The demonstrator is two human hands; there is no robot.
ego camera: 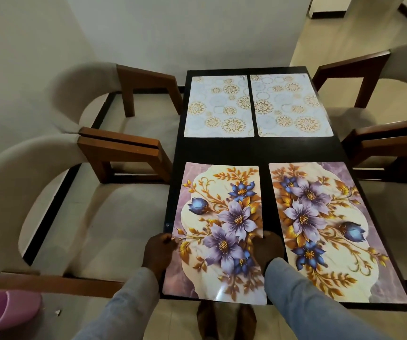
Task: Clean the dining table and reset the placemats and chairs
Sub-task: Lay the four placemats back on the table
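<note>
Both hands, left hand [159, 249] and right hand [267, 246], pinch the side edges of the near-left floral placemat [219, 231] at seven o'clock on the dark table [259, 149], probably squaring it against its neighbour [330, 229].

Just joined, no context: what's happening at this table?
A person is setting the near-left floral placemat on the dark table, left hand at its left edge, right hand at its right edge. The matching floral mat and two circle-patterned mats already lie flat. Chairs stand along both sides.
</note>
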